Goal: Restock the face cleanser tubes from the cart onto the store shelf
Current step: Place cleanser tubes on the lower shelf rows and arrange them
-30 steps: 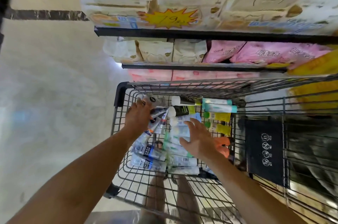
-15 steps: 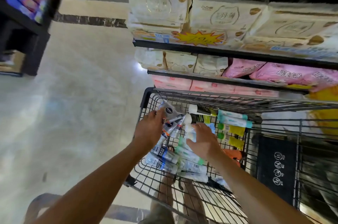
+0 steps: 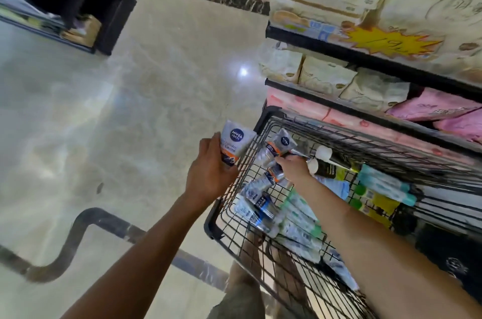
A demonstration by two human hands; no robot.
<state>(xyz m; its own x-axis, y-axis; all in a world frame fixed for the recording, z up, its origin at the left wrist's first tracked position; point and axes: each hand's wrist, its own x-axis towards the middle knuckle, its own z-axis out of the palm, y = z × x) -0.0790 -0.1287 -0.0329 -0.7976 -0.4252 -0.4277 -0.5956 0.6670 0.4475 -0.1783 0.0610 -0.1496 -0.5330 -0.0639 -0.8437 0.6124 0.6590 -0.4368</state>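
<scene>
1. The left hand (image 3: 208, 175) is outside the left wall of the wire cart (image 3: 236, 217), over the pale floor (image 3: 117, 123). Its fingers (image 3: 211, 148) are wrapped around a grey face cleanser tube (image 3: 236, 140) with a dark blue round logo and an orange band, the flat crimped end pointing up and away.
2. The right hand (image 3: 293, 168) is inside the cart, at its far left corner. Its fingers are closed on a second tube of the same design (image 3: 280, 146), which leans toward the cart's far rim.
3. More tubes lie on the cart's wire bottom: grey and blue ones (image 3: 257, 200) near the left wall, pale green and white ones (image 3: 300, 219) beside them under the right forearm, and teal and yellow ones (image 3: 383, 189) further right.
4. A dark tube with a white cap (image 3: 324, 155) lies just right of the right hand.
5. The store shelf (image 3: 365, 58) stands at the far right, touching or just beyond the cart's far side; I cannot tell which. It carries cream paper packs (image 3: 326, 77) and pink packs (image 3: 427, 107), with a yellow starburst price tag (image 3: 391, 41) on the upper edge.
6. A second dark shelf unit (image 3: 86, 3) stands far left, well apart from the cart.
</scene>
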